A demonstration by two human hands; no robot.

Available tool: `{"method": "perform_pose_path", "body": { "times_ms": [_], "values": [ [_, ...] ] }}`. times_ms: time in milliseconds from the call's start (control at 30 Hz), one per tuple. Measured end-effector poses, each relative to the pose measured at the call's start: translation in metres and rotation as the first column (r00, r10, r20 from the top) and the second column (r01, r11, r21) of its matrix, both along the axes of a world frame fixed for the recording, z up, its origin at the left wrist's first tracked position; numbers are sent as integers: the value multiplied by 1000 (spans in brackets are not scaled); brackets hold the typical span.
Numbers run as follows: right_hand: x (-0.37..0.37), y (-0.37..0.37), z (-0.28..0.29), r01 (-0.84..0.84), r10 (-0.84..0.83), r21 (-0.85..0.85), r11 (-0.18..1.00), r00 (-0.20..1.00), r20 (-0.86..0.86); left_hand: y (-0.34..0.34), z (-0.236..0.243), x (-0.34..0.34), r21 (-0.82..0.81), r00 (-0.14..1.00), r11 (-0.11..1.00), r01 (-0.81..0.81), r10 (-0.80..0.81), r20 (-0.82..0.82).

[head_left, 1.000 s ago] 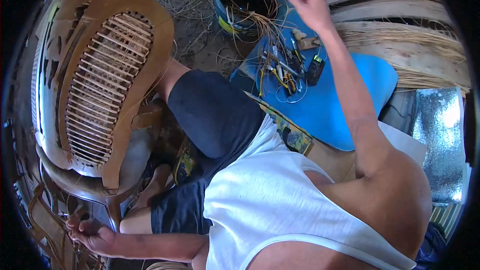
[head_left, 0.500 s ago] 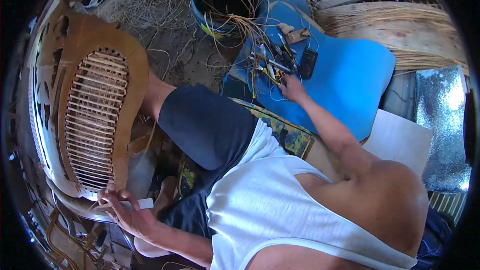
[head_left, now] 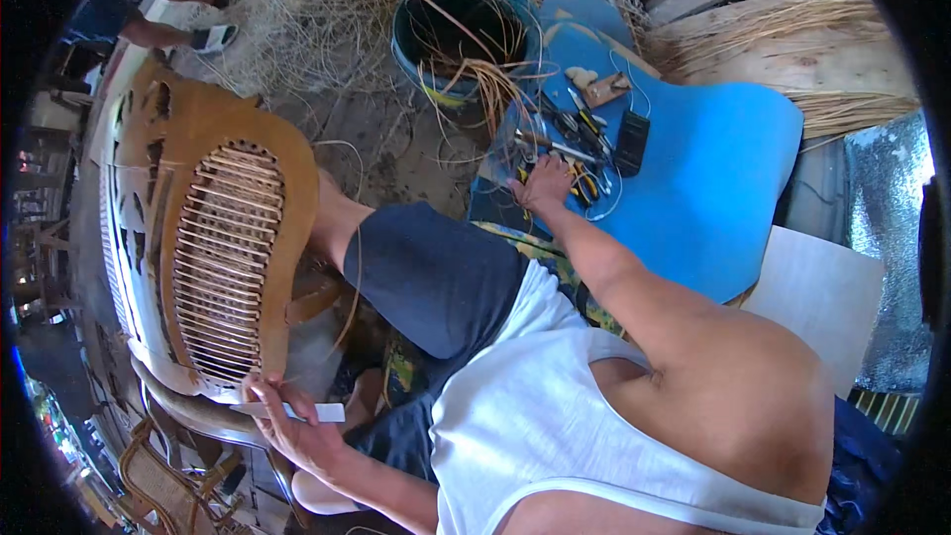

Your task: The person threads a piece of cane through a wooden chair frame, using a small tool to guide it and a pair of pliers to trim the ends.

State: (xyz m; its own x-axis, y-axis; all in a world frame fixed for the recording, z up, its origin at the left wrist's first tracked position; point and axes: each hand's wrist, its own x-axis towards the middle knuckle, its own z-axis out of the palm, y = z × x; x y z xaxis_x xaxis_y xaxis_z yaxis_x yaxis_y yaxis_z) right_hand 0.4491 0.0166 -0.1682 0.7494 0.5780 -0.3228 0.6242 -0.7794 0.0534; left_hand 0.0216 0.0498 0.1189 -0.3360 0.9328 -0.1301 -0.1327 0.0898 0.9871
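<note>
My left hand [head_left: 297,434] is closed on a slim tool [head_left: 328,412] with a white end, beside the lower edge of a wooden chair frame [head_left: 297,196] with rows of cane strips [head_left: 225,249]. My right hand [head_left: 543,182] reaches into a pile of yellow-and-black pliers and other hand tools [head_left: 586,183] on a blue mat [head_left: 698,193]; its fingers are curled over them, and what they touch or grip is partly hidden. A black rectangular device [head_left: 631,144] lies beside the tools, with a small wooden piece [head_left: 605,89] above it.
A dark bucket [head_left: 416,37] holds loose cane strands. Shredded fibre [head_left: 287,25] lies on the floor. Another person's feet [head_left: 213,38] show at top left. Wood slats and cane bundles [head_left: 773,59], a silver sheet [head_left: 887,267] and a pale board [head_left: 822,312] are at right.
My right hand has come down from the air onto the tool pile. My left hand has risen toward the chair with the white-ended tool showing. Another person's legs have come into view.
</note>
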Motion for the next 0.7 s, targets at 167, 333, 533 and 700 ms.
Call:
{"method": "perform_pose_path", "body": {
  "times_ms": [167, 333, 533, 700],
  "values": [
    [-16, 19, 4, 179, -182, -55, 982, 982, -47, -8, -2, 6, -36, 999, 999, -33, 34, 16],
    [2, 2, 3, 286, -288, -49, 957, 918, -274, -12, -6, 4, -57, 999, 998, 6, -3, 49],
    [60, -41, 16, -105, 100, -15, 994, 972, -212, -6, -10, 17, -78, 982, 994, 78, -63, 178],
    [93, -91, 75, 242, -303, -193, 951, 592, -747, -6, -4, 52, -177, 979, 965, 191, -175, 106]
  ]
}}
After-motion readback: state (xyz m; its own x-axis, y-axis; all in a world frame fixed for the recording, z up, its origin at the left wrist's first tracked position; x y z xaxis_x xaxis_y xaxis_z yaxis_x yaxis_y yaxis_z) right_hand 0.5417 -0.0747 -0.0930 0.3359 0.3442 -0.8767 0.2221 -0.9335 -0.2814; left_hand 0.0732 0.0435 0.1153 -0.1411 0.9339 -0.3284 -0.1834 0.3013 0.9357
